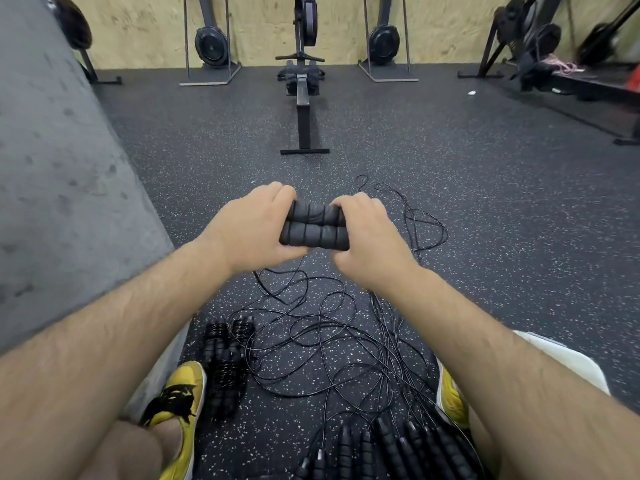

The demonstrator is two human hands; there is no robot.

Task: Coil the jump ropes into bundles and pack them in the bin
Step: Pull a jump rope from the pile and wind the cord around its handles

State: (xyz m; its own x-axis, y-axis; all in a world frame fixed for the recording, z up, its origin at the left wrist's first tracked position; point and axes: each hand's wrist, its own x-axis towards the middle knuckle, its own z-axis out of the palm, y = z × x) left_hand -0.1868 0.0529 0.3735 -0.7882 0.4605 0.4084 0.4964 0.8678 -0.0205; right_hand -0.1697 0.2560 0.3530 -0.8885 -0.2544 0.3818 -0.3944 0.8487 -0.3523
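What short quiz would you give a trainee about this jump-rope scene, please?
1. True or false: the left hand and right hand both grip the paired foam handles.
2. Where do the coiled bundles lie? A) beside the left yellow shoe; B) on a shelf; C) in a bag.
3. Fill in: the loose ropes lie tangled on the ____.
Key: 1 true; 2 A; 3 floor.

No legible text, perhaps only a wordless mark on one shoe (176, 400)
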